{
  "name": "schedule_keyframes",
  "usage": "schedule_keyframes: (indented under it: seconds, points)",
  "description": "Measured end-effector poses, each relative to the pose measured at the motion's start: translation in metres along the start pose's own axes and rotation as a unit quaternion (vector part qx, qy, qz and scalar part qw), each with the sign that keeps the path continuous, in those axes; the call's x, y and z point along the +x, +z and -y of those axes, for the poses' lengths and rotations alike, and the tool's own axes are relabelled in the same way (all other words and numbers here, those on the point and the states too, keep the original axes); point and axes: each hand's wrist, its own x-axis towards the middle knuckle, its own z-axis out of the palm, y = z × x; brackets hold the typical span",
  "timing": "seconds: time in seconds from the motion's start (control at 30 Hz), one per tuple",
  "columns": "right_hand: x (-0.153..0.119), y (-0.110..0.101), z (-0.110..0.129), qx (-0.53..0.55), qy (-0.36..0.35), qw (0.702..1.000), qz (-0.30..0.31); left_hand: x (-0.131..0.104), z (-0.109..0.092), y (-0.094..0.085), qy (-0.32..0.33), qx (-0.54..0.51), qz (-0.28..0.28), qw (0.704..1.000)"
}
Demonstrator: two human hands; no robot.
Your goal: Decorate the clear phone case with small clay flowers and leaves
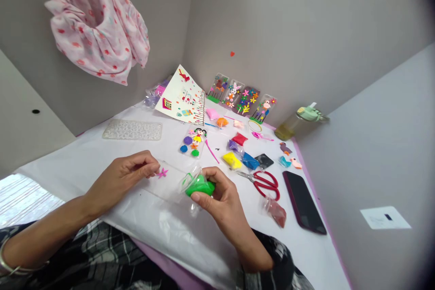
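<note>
My right hand [222,195] grips a clear plastic packet of green modelling clay [201,186], its thumb in front and its fingers behind. The open mouth of the packet faces left. My left hand [134,170] is closed in a pinch at the edge of a small pink clay flower [163,172]; whether anything sits between the fingertips is hidden. The flower lies on a transparent phone case [170,190], which rests flat on the white-covered table in front of me. Beyond it lies a clear case with a clay doll figure [199,136] and coloured clay balls.
Red-handled scissors [268,184], a black phone [303,201] and a brown clay packet [276,213] lie right. Yellow [232,160], blue [250,161] and red clay packets [239,139] sit ahead. Several decorated cases [249,99] lean on the wall near a bottle [295,122]. A textured mat [132,130] lies left.
</note>
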Motion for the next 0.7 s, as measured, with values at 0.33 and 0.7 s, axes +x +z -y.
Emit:
schedule_keyframes:
  seconds: [0.33, 0.7]
  points:
    - [0.0, 0.001, -0.003, 0.021, 0.009, 1.0, 0.006, 0.016, 0.031, 0.001, 0.01, 0.029, -0.019, 0.999]
    - [0.0, 0.001, -0.002, 0.011, 0.017, 1.0, 0.013, 0.016, 0.056, 0.007, 0.086, 0.046, 0.032, 0.995]
